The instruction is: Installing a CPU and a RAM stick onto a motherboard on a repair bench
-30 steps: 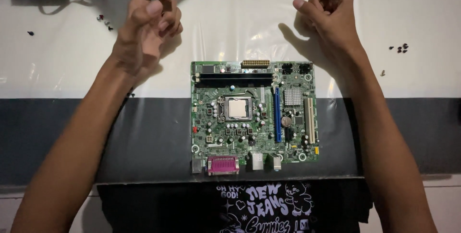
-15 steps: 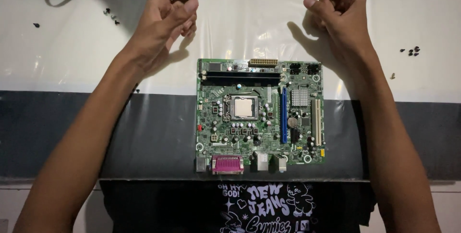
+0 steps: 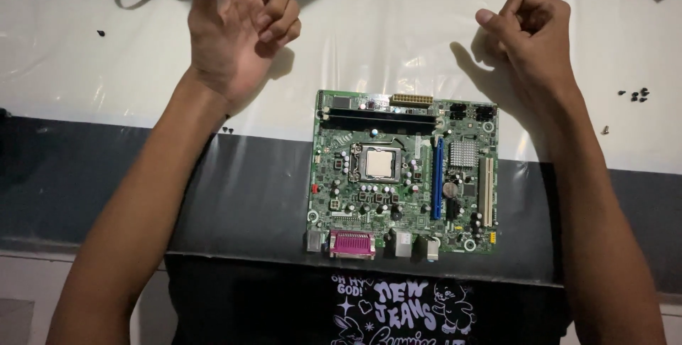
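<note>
- The green motherboard (image 3: 403,172) is lying flat at the worktop's (image 3: 398,46) near edge, straddling the white and dark plastic sheeting — a knock could be sliding it off.
- The left hand (image 3: 238,29) is hovering at 11 o'clock, fingers loosely spread, holding nothing.
- The right hand (image 3: 533,39) at 1 o'clock is curling into a loose fist — contents, if any, I cannot tell.
- Loose screws (image 3: 636,94) are lying at 2 o'clock.

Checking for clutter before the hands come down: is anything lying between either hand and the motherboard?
Nothing visible. The left hand and right hand hover above bare table behind the motherboard; the loose screws lie off to the right.
</note>
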